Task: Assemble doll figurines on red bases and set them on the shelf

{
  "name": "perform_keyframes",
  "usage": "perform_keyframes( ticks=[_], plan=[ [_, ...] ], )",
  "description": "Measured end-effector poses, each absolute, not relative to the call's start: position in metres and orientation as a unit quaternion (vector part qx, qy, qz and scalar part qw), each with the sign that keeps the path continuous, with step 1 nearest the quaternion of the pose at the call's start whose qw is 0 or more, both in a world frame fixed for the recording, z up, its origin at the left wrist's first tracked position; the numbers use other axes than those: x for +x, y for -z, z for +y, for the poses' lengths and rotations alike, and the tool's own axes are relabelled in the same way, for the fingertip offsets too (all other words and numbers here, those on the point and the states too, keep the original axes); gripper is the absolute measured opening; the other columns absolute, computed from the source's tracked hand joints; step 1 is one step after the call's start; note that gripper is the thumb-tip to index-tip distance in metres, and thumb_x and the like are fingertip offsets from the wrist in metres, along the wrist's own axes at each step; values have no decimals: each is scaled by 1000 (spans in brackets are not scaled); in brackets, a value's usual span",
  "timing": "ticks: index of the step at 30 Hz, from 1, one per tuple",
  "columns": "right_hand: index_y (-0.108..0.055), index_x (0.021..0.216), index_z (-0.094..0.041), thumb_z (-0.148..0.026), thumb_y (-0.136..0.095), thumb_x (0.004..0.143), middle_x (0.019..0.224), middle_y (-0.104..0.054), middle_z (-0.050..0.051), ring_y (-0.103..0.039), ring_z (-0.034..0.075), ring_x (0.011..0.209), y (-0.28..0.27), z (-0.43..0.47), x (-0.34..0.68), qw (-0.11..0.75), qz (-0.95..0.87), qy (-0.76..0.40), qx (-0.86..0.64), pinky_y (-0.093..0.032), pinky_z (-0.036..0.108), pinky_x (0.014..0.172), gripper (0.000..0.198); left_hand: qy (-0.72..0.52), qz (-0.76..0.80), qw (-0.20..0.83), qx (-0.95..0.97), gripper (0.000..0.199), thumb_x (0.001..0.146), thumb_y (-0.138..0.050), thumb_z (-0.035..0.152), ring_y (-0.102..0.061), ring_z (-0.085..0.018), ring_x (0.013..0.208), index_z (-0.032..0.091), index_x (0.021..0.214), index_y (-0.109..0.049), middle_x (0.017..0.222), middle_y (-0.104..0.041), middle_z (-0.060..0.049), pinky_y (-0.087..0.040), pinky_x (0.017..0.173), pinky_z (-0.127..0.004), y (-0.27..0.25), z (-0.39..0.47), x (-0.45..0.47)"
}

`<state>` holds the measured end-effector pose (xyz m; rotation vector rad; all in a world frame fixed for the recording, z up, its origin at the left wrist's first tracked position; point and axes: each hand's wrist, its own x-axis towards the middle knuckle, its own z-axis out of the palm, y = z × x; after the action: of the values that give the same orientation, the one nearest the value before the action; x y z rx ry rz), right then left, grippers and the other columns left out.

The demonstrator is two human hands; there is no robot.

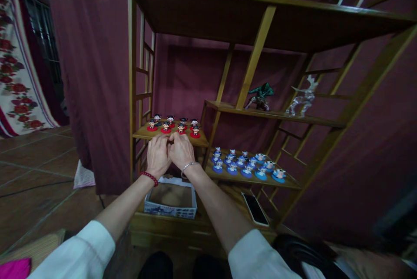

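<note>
My left hand (158, 154) and my right hand (181, 150) meet in front of the upper left shelf (138, 133), fingers curled and touching each other. Whatever they may hold is hidden behind the fingers. Just beyond them, small figurines on red bases (166, 127) stand in two rows on that shelf. Below my wrists an open cardboard box (170, 210) with a printed outside sits on a lower surface; its visible inside is plain brown. Several figurines on blue and purple bases (246, 171) stand on the lower right shelf (224, 177).
A phone (255, 209) lies right of the box. Higher up, a dark green figure (261, 96) and a clear deer ornament (303, 98) share a shelf. A wooden upright (256, 57) divides the rack. Dark red cloth (94, 74) hangs at left. Someone's arm (374, 261) shows at lower right.
</note>
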<state>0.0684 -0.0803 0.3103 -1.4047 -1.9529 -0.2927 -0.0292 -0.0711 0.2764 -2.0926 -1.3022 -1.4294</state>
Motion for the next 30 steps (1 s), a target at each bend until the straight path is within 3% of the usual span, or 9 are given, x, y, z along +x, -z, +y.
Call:
perform_keyframes(
  ticks=[8,20,30],
  plan=[
    [-48,86,-20,-14,-43,73,81,-58,3,-48,17,83,-290,-107,89,365,-753,93,-540,-39,26,73,15,515,-454,80,-723,16,76,-38,16,-49,-20,82,16,86,-50,83,-56,-7,-41,73,-32,-252,-96,-7],
    [-49,80,-18,-8,-39,70,77,-58,4,-52,15,79,-211,-147,133,304,-722,22,-620,-36,23,71,17,404,-509,-76,-757,16,77,-38,20,-54,-18,74,16,89,-48,86,-56,-6,-41,63,-28,-180,-142,38],
    [-52,82,-17,-7,-42,72,77,-61,5,-56,14,73,-148,-169,167,246,-680,-59,-689,-36,22,65,17,357,-504,-203,-760,21,71,-44,10,-57,-17,79,15,91,-48,90,-59,-9,-42,69,-29,-116,-161,75]
  ],
)
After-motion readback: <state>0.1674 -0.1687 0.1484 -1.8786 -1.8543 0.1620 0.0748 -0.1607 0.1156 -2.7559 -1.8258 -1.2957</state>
